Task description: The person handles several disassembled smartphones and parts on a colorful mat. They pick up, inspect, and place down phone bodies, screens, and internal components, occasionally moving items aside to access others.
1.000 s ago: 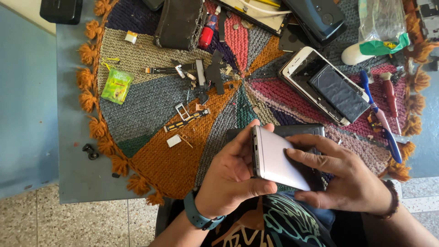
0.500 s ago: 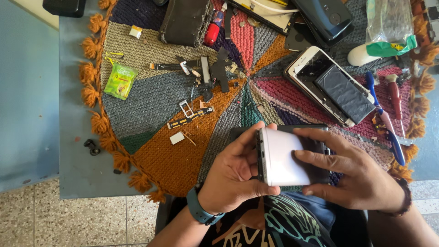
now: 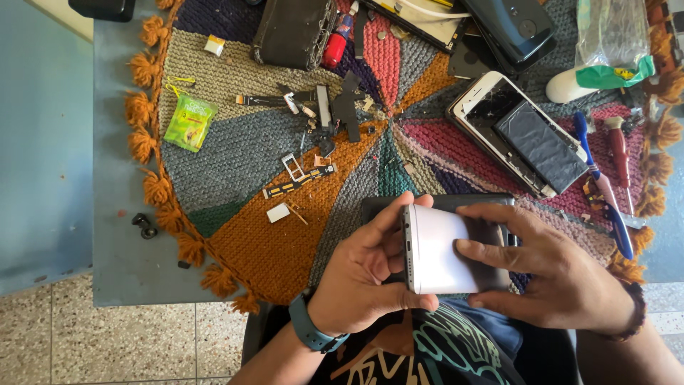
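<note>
While both hands grip the silver phone (image 3: pixel 442 249), left hand (image 3: pixel 363 281) clasps its end and right hand (image 3: pixel 556 274) presses its back. Judging by this, the case is being worked loose. Next likely needs a steady pry along the seam.

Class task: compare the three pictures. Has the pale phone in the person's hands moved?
Yes. The pale phone has turned in the left hand and right hand, its edge squarer to the mat's orange wedge; the camera shifted too.

Below me a grey-blue surface (image 3: pixel 121 242) carries a round knitted mat (image 3: pixel 285 235) of many colours with orange tassels, beside a blue wall (image 3: pixel 43 142) and a speckled terrazzo floor (image 3: pixel 107 342) in soft daylight.
</note>
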